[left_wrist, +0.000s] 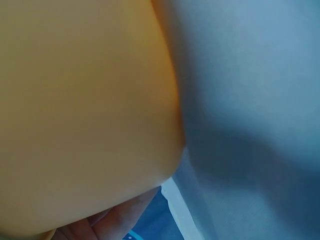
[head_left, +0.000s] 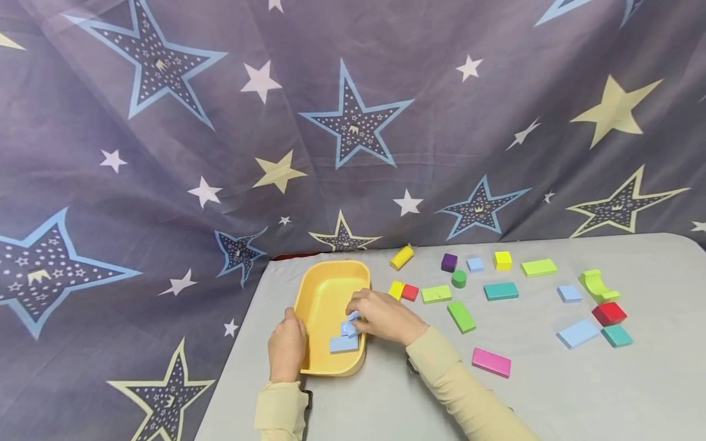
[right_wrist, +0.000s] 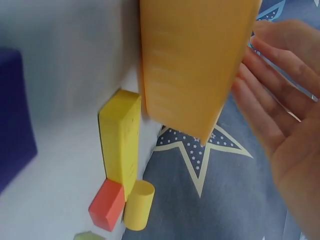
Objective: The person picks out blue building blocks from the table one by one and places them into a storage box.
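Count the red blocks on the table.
2: a red block right of the tray, another red block farther right beside the curved green block. The right hand may hide others.

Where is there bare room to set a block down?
Free: the grey cloth-covered table right of the magenta rectangular block and nearer than the large blue rectangular block; also the far end of the yellow plastic tray. Crowded: the tray's near half, with blue flat blocks beside the right hand, and around the lime curved block and nearby red block.
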A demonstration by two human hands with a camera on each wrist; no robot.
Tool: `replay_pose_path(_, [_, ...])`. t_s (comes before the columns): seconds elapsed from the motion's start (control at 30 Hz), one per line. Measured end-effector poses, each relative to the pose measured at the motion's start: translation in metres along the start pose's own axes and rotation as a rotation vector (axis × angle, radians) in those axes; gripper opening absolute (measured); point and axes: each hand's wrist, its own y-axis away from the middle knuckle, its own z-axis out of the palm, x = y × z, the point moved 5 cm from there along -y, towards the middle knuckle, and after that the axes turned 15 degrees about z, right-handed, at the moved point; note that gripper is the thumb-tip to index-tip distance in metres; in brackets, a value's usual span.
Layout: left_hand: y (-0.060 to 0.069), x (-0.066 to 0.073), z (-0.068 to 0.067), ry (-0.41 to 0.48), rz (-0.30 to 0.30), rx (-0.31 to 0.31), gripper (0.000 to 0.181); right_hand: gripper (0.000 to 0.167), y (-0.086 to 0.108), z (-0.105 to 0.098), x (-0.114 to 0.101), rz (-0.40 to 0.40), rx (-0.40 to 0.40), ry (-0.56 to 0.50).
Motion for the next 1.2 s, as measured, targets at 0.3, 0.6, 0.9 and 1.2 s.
replay_pose_path(0.3, [0.001,0.0,-0.001,0.004,-0.008,-0.001,0.018,0.017,0.005,-0.01,0.012,0.024,0.053,0.02])
replay_pose_path(0.6, [0.002,0.0,0.0,0.01,-0.01,-0.006,0.019,0.017,0.01,-0.016,0.025,0.032,0.076,0.017])
replay_pose_path(0.9, [0.002,-0.001,0.001,0.007,-0.005,-0.012,0.018,0.027,0.019,-0.021,0.046,0.126,0.07,0.028])
replay_pose_path(1.2, [0.0,-0.001,0.001,0.0,0.006,0.002,0.016,0.023,0.025,-0.026,0.063,0.127,0.101,0.053])
